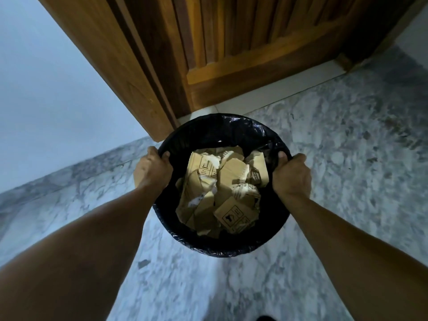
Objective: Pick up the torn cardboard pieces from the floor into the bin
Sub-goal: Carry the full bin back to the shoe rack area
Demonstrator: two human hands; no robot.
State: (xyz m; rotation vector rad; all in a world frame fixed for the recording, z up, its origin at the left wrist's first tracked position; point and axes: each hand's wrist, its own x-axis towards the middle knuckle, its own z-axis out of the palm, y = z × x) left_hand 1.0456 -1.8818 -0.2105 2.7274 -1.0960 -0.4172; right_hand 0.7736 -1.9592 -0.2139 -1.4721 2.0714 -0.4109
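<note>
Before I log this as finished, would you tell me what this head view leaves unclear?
- Bin base and the floor beneath: hidden by the bin itself.
- Floor behind the person: outside the frame.
- Small grey scrap on the floor: too small to identify.
- Print on the cardboard pieces: too small to read.

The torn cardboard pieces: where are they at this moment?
In the head view, the torn cardboard pieces lie piled inside the black-lined bin at centre frame, held at its rim by the left hand and right hand.
</note>
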